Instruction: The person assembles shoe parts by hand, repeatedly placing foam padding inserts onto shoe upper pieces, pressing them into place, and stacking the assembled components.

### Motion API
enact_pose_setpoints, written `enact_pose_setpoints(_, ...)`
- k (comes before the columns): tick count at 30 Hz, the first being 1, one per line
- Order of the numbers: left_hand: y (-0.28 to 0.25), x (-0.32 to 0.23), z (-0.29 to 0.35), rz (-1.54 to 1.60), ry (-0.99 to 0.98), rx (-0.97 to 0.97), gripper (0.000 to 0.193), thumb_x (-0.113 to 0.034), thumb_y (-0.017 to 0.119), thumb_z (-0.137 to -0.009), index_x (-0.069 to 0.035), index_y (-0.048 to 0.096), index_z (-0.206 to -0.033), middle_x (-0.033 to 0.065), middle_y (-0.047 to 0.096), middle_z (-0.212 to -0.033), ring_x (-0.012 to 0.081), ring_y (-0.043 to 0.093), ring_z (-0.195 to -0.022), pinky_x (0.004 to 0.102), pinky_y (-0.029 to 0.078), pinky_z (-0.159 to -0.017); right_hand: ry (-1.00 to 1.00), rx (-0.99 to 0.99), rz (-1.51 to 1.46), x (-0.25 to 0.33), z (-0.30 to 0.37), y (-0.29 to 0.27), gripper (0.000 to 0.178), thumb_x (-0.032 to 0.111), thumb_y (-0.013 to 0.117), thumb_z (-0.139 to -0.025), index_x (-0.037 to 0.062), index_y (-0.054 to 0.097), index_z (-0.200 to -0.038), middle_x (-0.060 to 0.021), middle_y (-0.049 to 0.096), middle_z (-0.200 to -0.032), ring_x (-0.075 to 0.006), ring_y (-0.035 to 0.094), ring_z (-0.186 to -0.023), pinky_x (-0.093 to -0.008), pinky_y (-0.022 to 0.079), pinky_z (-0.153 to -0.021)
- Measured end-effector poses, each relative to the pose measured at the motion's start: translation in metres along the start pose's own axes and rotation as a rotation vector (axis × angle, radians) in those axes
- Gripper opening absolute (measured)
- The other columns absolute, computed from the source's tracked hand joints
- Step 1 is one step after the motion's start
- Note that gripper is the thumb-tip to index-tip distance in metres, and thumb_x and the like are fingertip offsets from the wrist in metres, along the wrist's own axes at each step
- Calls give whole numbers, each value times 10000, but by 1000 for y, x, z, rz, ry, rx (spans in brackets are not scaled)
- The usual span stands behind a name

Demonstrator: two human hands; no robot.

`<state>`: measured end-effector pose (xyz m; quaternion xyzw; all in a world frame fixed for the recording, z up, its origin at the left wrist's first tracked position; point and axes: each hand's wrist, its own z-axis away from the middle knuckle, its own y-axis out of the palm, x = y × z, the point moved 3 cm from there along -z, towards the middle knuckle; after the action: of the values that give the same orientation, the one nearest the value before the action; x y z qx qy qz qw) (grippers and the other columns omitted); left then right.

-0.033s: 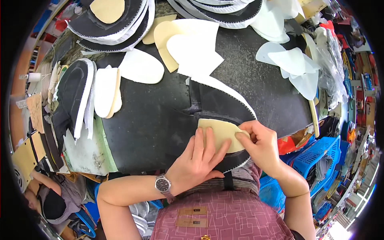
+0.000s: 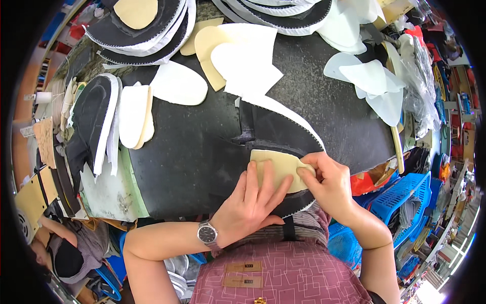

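Note:
A black shoe upper [image 2: 283, 127] with a white zigzag-stitched edge lies at the table's near side. Over its near part rests a cream toe-shaped piece [image 2: 278, 161]. My left hand [image 2: 253, 197], wearing a wristwatch, lies on that piece with its fingers stretched out and apart, pressing it against the upper. Between thumb and forefinger, my right hand [image 2: 326, 180] pinches the piece's right end, which is slightly bent up there. The fingers partly cover the piece, and my hands hide some of the upper's near edge.
White and cream cut pieces [image 2: 253, 55] lie beyond the upper. Stacked black uppers [image 2: 152, 38] stand at the far left, another upper [image 2: 91, 119] nearer. Translucent white pieces [image 2: 377, 83] lie at the right. Blue baskets [image 2: 405, 197] stand below the table's right edge. A person [image 2: 76, 248] sits at lower left.

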<state>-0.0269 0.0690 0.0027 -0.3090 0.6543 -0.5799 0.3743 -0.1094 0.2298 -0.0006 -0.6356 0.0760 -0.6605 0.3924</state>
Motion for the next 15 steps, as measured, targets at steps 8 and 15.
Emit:
enact_pose_setpoints(8, 7, -5, 6, -45, -41, 47, 867, -619, 576, -712, -86, 399, -1372, 226, 370, -1388, 456, 479, -1063, 439, 468, -857, -546, 66, 595, 24, -10, -25, 527, 159, 766, -674, 53, 520, -1129, -148, 552, -1014, -289, 570, -875, -387, 490, -742)
enact_pose_setpoints(15, 8, -5, 19, 277, -30, -280, 871, -597, 627, -693, -127, 375, -1382, 241, 379, -1368, 452, 448, -1129, 454, 411, -943, 174, 413, -360, 27, -48, -8, 659, 72, 772, -659, -10, 467, -1237, -69, 597, -1069, -143, 521, -1007, -297, 415, -911)
